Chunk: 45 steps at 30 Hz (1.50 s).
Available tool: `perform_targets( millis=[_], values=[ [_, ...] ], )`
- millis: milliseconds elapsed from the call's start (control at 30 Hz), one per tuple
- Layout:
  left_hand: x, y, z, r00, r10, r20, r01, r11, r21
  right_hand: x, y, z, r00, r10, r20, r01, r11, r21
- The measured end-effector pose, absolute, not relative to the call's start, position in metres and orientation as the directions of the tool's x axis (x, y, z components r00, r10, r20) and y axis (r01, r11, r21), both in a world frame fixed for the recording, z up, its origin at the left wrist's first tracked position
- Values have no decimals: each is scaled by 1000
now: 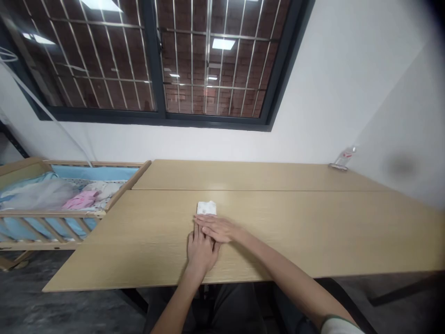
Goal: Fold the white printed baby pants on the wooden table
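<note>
A small folded white cloth lies on the light wooden table, near its middle. My right hand lies flat with fingers stretched out, its fingertips at the cloth's near edge. Beneath it rests my left hand, also flat on the table, its fingers partly covered by the right hand. Neither hand holds anything that I can see.
A wooden baby cot with blue lining, pink and white clothes stands against the table's left side. A clear plastic bottle lies at the far right corner by the white wall. A barred window runs above.
</note>
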<state>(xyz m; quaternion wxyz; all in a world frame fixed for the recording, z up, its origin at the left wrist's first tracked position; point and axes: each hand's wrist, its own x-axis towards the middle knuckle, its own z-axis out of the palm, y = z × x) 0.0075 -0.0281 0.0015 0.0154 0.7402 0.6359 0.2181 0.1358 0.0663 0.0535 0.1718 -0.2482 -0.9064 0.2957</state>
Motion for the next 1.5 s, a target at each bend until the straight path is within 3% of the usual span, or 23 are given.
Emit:
perform_targets(
  millis=[167,600,800,933,1167,1500],
  values=[
    [3,-28,2,77,942,326,934,-182,306,153,115,41,-787,604,124,442,693,-569],
    [2,-28,1,69,947,313,943,-164,290,153,145,7,-673,703,230,541,679,-496],
    [1,-30,-2,80,940,331,940,-181,288,158,135,6,-366,848,383,607,529,-593],
    [-1,-31,0,77,933,351,934,-191,302,164,133,10,-215,867,450,630,475,-614],
    [-12,-28,6,-336,909,246,858,188,479,162,124,17,-278,838,470,661,522,-539],
    [-22,-1,13,-270,943,194,886,164,434,155,111,17,-431,777,458,705,607,-367]
  ],
)
